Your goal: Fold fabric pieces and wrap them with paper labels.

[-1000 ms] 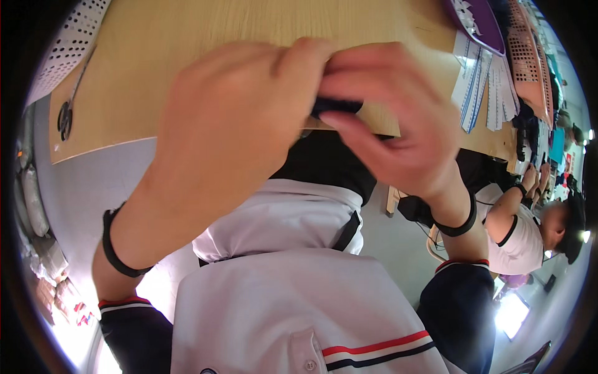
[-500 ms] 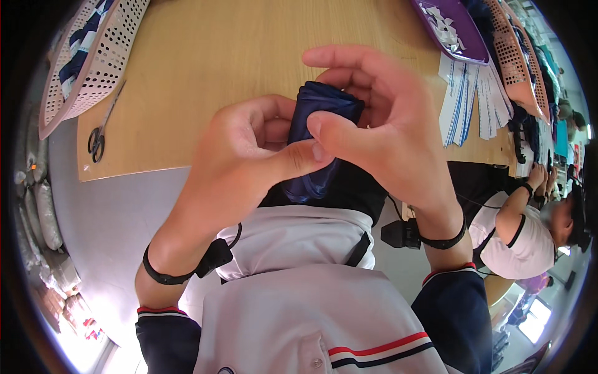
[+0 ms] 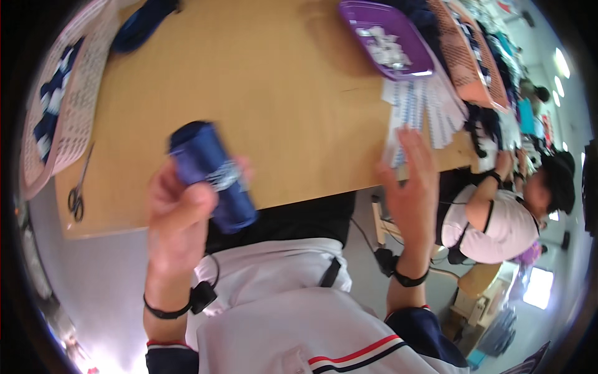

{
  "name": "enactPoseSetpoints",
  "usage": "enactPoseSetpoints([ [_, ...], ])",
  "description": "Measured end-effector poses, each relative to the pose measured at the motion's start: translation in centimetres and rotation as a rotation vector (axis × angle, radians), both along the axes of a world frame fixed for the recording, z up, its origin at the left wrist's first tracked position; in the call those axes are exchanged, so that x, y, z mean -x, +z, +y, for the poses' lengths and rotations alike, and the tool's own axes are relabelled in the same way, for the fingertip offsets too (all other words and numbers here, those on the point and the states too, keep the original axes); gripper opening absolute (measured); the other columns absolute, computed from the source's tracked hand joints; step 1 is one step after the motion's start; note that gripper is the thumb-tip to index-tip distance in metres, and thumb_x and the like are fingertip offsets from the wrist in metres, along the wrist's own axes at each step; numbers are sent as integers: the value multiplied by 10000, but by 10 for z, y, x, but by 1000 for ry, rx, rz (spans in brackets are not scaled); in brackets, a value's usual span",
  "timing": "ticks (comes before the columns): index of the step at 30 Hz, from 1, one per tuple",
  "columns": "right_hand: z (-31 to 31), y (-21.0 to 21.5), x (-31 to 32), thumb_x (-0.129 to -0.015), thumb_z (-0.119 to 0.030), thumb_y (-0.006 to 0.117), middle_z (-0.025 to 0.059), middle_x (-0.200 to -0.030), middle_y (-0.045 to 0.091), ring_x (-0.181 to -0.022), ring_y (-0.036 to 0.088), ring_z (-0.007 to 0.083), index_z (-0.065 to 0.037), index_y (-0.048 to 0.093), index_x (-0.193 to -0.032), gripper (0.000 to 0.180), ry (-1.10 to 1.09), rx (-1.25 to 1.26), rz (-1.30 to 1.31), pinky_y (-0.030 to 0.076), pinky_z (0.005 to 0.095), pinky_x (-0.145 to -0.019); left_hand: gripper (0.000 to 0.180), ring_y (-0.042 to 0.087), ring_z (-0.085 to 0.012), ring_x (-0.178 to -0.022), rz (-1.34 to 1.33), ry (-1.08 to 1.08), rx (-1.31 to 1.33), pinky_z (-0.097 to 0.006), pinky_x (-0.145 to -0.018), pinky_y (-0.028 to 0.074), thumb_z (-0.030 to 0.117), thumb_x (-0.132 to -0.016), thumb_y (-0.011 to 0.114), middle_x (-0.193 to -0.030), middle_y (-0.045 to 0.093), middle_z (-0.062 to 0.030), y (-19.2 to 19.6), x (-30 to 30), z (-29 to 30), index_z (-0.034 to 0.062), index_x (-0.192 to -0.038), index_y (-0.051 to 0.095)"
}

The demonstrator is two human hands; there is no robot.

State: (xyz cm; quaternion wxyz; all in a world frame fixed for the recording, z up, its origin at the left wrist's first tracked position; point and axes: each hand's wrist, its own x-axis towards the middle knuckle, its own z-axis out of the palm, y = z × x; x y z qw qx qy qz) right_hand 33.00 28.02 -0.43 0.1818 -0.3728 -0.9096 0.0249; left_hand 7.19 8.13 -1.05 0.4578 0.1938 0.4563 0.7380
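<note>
Hands parted: earlier both clasped dark blue roll together at tabletop (image 3: pixel 280 112) edge. Now left hand (image 3: pixel 180 218) alone grips roll (image 3: pixel 215 174), lifted over near edge of tabletop, roll tilted, pale band around its middle showing. Right hand (image 3: pixel 411 187) let go, moved off to right of roll, fingers spread, fingertips near white paper strips (image 3: pixel 423 109) at tabletop edge. Roll no longer half hidden between palms; full length visible.
</note>
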Motion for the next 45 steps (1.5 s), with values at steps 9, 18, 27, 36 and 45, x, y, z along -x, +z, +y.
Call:
enactPoseSetpoints([
  [9, -29, -22, -22, -800, -63, 793, 89, -1303, 697, -1264, 612, 260, -65, 685, -1276, 488, 150, -47, -12, 345, 468, -1154, 735, 707, -300, -1024, 60, 74, 35, -392, -904, 562, 449, -793, 867, -1131, 700, -203, -2, 10, 4, -4, -1289, 568],
  [18, -49, 12, -4, -737, -8, 802, 94, -1117, 761, -822, 698, 211, -49, 776, -957, 226, 392, 35, 485, 559, 301, -668, 694, 722, -336, -985, -139, -253, -34, -622, -1146, 365, 344, -756, 908, -1048, 727, -227, 5, -27, 21, -5, -1254, 574],
  [27, -59, -3, 36, -829, 8, 777, 179, -1108, 734, -990, 734, 302, 63, 695, -1066, 257, 873, 336, 738, 622, 361, -843, 588, 731, -366, -973, -120, -278, -115, -570, -986, 517, 241, -755, 906, -1058, 730, -216, 15, -22, 16, 5, -1170, 561],
  [36, -50, 18, 99, -1049, -106, 569, 97, -1066, 726, -939, 677, 134, 80, 473, -1387, 397, 225, 1654, 867, 525, 291, -864, 526, 699, -161, -1002, 10, -437, -82, -313, -918, 540, 42, -739, 915, -1056, 717, -100, 15, -19, 16, -35, -1154, 602],
  [45, -26, 68, 88, -1021, -53, 536, 76, -921, 676, -885, 643, 143, 18, 533, -1272, 261, 496, 878, 761, 489, 290, -839, 614, 710, -230, -1063, -254, -308, -23, -344, -952, 550, 219, -869, 813, -1179, 712, -185, 5, -9, 18, -57, -1343, 537],
])
